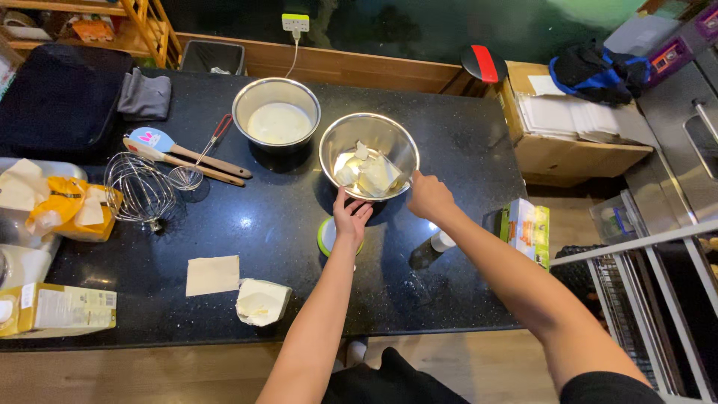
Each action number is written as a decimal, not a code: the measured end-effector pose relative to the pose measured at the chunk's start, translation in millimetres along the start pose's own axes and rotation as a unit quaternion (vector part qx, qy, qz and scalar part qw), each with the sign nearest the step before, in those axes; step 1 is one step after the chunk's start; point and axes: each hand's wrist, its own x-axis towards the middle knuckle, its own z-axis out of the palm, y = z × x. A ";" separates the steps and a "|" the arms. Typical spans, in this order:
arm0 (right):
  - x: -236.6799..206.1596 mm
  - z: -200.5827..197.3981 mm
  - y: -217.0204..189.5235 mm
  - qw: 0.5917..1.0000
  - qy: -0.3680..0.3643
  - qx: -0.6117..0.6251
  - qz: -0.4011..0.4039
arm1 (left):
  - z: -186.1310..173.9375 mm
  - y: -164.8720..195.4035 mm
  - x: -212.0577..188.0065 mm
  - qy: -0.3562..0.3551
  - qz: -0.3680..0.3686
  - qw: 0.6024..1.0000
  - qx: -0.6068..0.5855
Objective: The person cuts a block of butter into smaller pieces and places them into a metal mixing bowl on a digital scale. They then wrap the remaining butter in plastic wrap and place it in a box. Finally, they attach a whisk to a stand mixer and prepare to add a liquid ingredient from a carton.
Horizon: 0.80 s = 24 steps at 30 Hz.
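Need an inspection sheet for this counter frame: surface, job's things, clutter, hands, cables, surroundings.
Surface: black stone counter, glossy, light glare.
Job's things: steel bowl holding pale blocks, tilted; it sits above a green-rimmed disc.
Clutter: second steel bowl with white liquid; two spatulas; small strainer; wire whisk attachment; wrappers; cartons at the left edge.
Hands: left hand under the bowl's near rim; right hand at its right rim, holding a utensil that reaches into the bowl.
Cables: white plug and cord at the back wall.
Surroundings: cardboard box, metal rack, wooden floor.
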 end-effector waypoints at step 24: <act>-45.9 -18.0 11.6 0.986 0.030 -0.002 -0.162 | -0.9 -2.1 -1.9 -0.014 -0.007 1.000 -0.011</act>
